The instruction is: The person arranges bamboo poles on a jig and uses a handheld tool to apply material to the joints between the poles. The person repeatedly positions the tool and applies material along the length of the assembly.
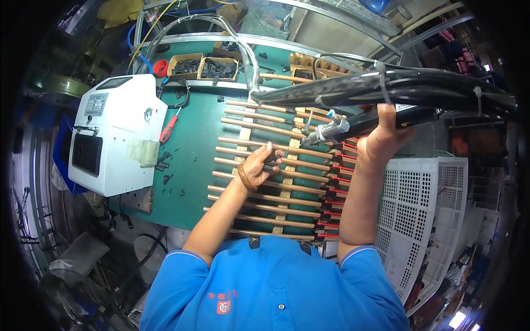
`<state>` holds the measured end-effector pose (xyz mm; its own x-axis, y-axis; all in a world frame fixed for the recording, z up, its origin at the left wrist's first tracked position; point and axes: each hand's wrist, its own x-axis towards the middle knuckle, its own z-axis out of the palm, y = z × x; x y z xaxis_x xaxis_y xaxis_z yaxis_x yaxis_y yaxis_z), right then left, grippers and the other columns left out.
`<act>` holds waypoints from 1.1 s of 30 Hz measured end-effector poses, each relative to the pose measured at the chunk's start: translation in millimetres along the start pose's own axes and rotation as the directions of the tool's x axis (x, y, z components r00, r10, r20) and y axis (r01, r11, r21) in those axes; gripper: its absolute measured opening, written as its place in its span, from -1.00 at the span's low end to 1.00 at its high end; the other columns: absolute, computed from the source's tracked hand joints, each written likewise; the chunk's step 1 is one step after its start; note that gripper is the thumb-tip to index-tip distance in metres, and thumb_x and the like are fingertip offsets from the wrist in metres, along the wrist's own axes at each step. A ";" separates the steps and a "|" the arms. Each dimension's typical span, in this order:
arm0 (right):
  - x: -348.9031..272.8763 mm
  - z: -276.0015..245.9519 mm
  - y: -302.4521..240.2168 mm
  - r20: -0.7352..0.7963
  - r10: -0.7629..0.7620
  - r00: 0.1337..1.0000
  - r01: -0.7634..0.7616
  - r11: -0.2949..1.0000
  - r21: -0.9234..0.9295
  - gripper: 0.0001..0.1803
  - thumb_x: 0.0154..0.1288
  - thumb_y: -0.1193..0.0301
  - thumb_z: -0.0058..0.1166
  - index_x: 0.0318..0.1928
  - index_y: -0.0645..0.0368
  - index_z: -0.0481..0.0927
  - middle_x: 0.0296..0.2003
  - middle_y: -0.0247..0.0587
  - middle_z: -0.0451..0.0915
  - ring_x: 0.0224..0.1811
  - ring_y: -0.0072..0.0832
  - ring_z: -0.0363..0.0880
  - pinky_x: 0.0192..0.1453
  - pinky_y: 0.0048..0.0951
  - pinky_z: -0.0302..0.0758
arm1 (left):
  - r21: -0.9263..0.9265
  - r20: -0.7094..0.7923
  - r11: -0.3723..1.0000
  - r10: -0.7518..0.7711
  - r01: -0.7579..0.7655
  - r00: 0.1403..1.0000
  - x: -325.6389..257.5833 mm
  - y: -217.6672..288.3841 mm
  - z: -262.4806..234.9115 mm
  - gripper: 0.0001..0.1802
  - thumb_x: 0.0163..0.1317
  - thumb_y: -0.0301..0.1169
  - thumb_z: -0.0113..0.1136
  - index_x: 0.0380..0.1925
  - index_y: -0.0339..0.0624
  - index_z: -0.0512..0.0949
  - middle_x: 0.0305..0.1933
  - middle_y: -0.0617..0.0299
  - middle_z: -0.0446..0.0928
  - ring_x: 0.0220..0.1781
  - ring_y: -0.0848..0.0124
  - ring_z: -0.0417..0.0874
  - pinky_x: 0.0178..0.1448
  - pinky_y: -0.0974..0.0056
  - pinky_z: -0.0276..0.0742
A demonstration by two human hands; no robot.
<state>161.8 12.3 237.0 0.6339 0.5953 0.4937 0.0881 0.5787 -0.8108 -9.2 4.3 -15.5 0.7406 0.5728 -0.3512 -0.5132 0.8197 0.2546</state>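
My right hand [381, 138] is wrapped round a black handheld tool [361, 122] with a metal nozzle [331, 132], fed by a thick black cable bundle [419, 85]. The nozzle points left over a row of copper-coloured rods [301, 163]. These lie side by side across two wooden notched strips [286, 190], with black fittings and red pieces [331, 193] at their right ends. Above the rods, my left hand [260, 166] is curled palm up around several small black parts [271, 160], whose exact kind I cannot make out.
A white machine [118, 138] stands left on the green table [187, 204], beside a red-handled screwdriver [169, 129] and scattered black bits [163, 160]. Cardboard boxes [218, 69] of black parts sit at the back. White perforated crates [411, 215] stand at the right.
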 end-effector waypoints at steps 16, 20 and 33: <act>-16.7 -21.1 22.2 -0.049 0.054 0.997 -0.052 0.998 0.033 -0.70 -0.01 0.66 0.17 -0.20 0.25 0.47 -0.33 -0.32 0.55 -0.31 -0.60 0.52 -0.06 -0.51 0.49 | 0.180 0.059 0.983 -0.055 0.044 0.997 -25.3 21.8 14.0 -0.47 0.27 -0.40 0.07 0.23 -0.26 0.25 -0.15 0.33 0.41 -0.27 0.55 0.42 -0.31 0.46 0.38; -17.3 -22.5 26.0 -0.060 -0.001 0.998 -0.002 0.999 -0.048 -0.70 -0.03 0.65 0.18 -0.21 0.22 0.50 -0.29 -0.36 0.55 -0.29 -0.64 0.50 -0.11 -0.55 0.47 | 0.417 -0.097 0.909 0.022 0.021 0.995 -26.7 22.0 17.7 -0.51 0.25 -0.37 0.16 0.17 -0.18 0.36 -0.29 0.39 0.46 -0.41 0.64 0.41 -0.47 0.53 0.33; -12.2 -37.5 30.8 -0.058 -0.026 0.998 0.027 1.000 0.012 -0.63 -0.01 0.66 0.21 -0.11 0.30 0.52 -0.22 -0.28 0.57 -0.22 -0.59 0.51 0.02 -0.50 0.43 | 0.554 -0.176 0.824 0.254 -0.118 0.951 -25.7 14.4 12.0 -0.61 0.22 -0.44 0.18 0.08 -0.09 0.51 -0.49 0.51 0.41 -0.56 0.71 0.27 -0.54 0.54 0.23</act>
<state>185.6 2.0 194.2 0.6752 0.5463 0.4956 0.0956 0.6014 -0.7932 -30.5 1.4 8.0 0.4981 0.7543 -0.4277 -0.2695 0.6035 0.7504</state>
